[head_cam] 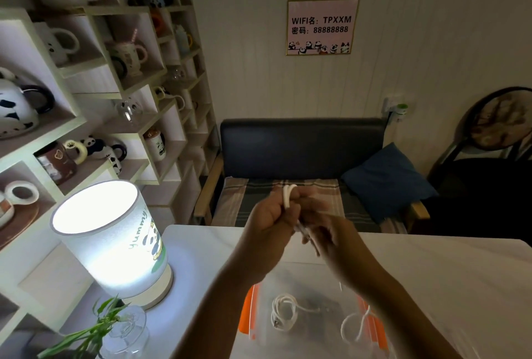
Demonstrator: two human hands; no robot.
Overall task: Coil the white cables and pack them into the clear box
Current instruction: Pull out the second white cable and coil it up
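Observation:
Both my hands are raised above the table. My left hand (269, 216) pinches a small loop of white cable (288, 196) that sticks up over its fingers. My right hand (331, 239), slightly blurred, grips the same cable's lower end just below and to the right. Below them on the table lies the clear box (313, 278) with orange side clips. A coiled white cable (283, 312) rests inside it near the left, and another looser white cable loop (355, 325) lies at its right, partly hidden by my right forearm.
A lit white lamp (115, 243) stands on the table's left side, with a glass vase of green leaves (121, 330) in front of it. Shelves of panda mugs (86, 85) fill the left wall. A dark bench with a blue cushion (385, 180) sits behind the table.

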